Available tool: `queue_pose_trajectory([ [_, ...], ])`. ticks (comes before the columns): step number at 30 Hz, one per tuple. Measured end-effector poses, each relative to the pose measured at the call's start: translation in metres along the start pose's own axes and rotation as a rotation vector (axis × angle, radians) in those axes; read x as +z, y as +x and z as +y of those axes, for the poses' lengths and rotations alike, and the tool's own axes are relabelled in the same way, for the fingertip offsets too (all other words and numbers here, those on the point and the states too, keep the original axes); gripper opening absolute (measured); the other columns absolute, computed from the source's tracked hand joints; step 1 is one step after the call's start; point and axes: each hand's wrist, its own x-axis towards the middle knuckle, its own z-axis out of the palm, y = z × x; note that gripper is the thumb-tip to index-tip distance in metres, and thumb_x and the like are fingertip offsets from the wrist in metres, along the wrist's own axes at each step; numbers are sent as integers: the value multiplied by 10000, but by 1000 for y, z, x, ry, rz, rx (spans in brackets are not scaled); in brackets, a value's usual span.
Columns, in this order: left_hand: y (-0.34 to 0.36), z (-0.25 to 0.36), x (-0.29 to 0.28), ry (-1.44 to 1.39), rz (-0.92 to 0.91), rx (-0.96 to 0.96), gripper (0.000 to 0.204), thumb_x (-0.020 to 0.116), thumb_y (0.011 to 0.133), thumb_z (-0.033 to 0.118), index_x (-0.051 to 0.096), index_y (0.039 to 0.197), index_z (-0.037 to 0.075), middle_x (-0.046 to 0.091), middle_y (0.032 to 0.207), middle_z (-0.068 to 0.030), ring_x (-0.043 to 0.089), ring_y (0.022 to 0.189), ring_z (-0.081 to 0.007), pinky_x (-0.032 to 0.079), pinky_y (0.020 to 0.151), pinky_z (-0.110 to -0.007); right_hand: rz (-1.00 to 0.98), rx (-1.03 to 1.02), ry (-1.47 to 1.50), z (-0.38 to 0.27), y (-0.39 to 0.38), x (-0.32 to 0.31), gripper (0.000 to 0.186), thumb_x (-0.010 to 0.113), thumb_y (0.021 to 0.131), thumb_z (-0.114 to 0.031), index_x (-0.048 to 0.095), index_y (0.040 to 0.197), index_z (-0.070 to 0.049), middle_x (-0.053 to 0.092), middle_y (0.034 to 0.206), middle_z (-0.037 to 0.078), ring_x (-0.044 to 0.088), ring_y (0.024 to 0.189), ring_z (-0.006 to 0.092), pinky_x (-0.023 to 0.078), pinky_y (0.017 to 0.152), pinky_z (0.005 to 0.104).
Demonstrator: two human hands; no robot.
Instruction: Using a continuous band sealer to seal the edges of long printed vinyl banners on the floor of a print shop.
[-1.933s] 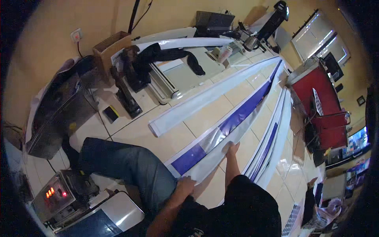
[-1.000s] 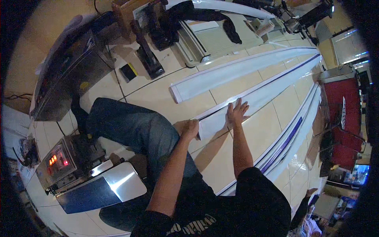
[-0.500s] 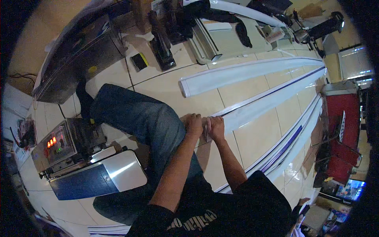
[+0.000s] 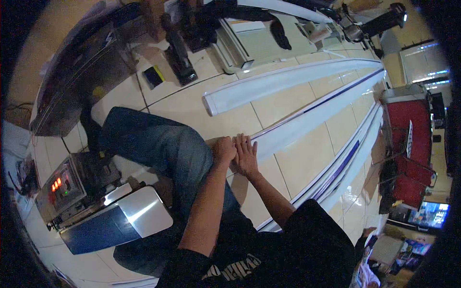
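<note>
Beside my bent knee in jeans (image 4: 153, 137), my left hand (image 4: 224, 150) is closed on the near end of a long white folded strip (image 4: 297, 129) that has a thin purple line along one edge. My right hand (image 4: 246, 158) lies flat on that same end, fingers straight, right next to the left. A second white strip (image 4: 264, 81) lies beyond it on the tiles, and a pile of white and purple strips (image 4: 345, 168) runs along its right side.
A metal machine with lit switches (image 4: 67, 187) stands at lower left by a steel-and-blue platform (image 4: 101, 230). Behind lie a large dark panel (image 4: 77, 96), a beige tray machine (image 4: 249, 48) and a yellow-black block (image 4: 152, 77). A red counter (image 4: 406, 129) and a person's clothing (image 4: 370, 269) are at right.
The strip's broad purple band has been folded out of sight. My right hand has come back from farther along the strip to beside my left, and its curled fingers have flattened out.
</note>
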Motion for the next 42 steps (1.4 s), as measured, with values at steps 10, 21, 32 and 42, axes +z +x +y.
queue_pose_trajectory([
  [10,4,-23,17,-380,325,-74,249,633,812,178,626,926,-43,653,906,-255,635,852,-426,498,772,-475,-50,-80,-43,-25,-2,9,702,439,904,-300,192,1508,-39,158,1575,168,131,1449,384,87,1130,615],
  [21,25,-51,44,-315,360,-148,167,670,787,134,656,841,-24,670,831,-216,657,793,-362,514,734,-435,-11,-51,132,-26,-23,-12,635,429,874,-181,285,1484,-79,276,1549,107,242,1432,281,170,1123,545],
  [32,24,-57,31,-377,262,-164,113,679,813,99,657,841,-8,670,826,-209,663,786,-341,515,713,-405,-110,-75,21,-25,-69,-6,695,499,914,-323,224,1501,-72,206,1570,124,182,1450,318,113,1138,590],
  [42,11,-13,6,-507,379,-213,84,651,815,47,611,805,-27,644,820,-177,627,806,-298,492,754,-386,-43,5,-38,-46,4,2,646,368,946,-288,185,1507,-24,143,1586,149,113,1471,308,69,1142,601],
])
